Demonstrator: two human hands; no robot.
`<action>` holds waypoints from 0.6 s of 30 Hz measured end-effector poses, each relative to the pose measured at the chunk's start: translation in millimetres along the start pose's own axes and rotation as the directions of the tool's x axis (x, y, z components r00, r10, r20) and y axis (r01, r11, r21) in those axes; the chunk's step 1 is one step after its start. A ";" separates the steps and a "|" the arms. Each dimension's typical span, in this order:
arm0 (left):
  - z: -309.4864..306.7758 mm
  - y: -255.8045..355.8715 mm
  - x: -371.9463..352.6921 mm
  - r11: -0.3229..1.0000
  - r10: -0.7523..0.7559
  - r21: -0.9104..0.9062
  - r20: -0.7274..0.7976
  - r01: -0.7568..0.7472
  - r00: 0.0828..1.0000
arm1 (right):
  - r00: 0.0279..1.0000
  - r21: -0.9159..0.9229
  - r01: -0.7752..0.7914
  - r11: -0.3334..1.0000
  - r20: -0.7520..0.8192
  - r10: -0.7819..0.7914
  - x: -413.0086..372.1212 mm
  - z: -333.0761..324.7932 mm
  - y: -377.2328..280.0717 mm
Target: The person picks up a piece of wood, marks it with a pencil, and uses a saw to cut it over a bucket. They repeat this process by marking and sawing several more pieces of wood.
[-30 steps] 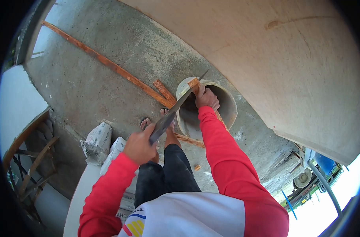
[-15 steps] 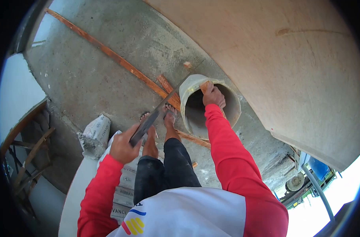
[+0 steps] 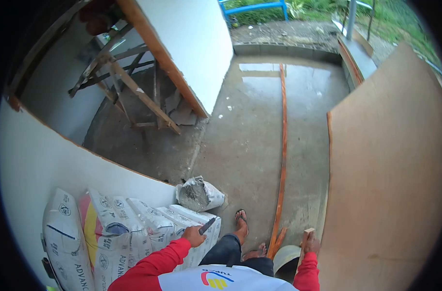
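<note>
My left hand (image 3: 195, 236) is closed around a handsaw (image 3: 208, 226), its dark blade foreshortened and pointing up and to the right. Below it are the stacked cement bags. My right hand (image 3: 311, 244) grips a short strip of wood (image 3: 307, 236) above a pale round hollow container (image 3: 286, 256), which the lower edge and my sleeve partly hide. A long reddish wooden strip (image 3: 283, 145) runs along the floor away from my feet. Beside its near end lies a shorter wood piece (image 3: 280, 238).
Several cement bags (image 3: 119, 228) line the low white wall at left; an opened bag (image 3: 196, 195) stands at its end. A plywood sheet (image 3: 386, 169) rises at right. Through the opening at left is a wooden trestle (image 3: 133, 87). The concrete floor (image 3: 240, 131) looks wet farther off.
My view has swung up and left, from the container to the far floor and the doorway. Both hands now sit lower in view, still holding the handsaw and the wood strip.
</note>
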State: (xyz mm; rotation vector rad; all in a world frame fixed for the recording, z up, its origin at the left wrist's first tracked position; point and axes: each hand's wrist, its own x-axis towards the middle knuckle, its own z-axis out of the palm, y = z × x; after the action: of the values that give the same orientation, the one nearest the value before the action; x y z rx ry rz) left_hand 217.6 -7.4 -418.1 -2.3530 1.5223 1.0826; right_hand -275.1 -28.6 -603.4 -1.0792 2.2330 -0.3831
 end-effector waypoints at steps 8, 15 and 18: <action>-19.0 -38.3 9.7 0.960 -0.026 -0.280 -0.008 0.023 1.000 | 0.568 0.247 0.812 0.530 -0.123 -0.814 -35.1 -64.0 -397.9; -72.3 -55.1 57.8 0.867 -0.166 -0.495 -0.168 0.063 0.972 | 0.201 0.676 0.736 -0.014 -0.238 -0.950 -20.4 -39.4 -624.3; -96.3 -58.0 80.8 0.829 -0.266 -0.550 -0.225 0.103 0.937 | 0.024 0.604 0.751 -0.266 -0.427 -0.904 -60.3 -34.3 -722.1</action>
State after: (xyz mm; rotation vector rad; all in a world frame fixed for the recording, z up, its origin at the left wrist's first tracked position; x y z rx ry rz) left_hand 332.3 -84.7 -413.5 -3.0862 1.1211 1.2812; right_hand 165.4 -432.1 -192.0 -1.8892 0.3558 -1.5558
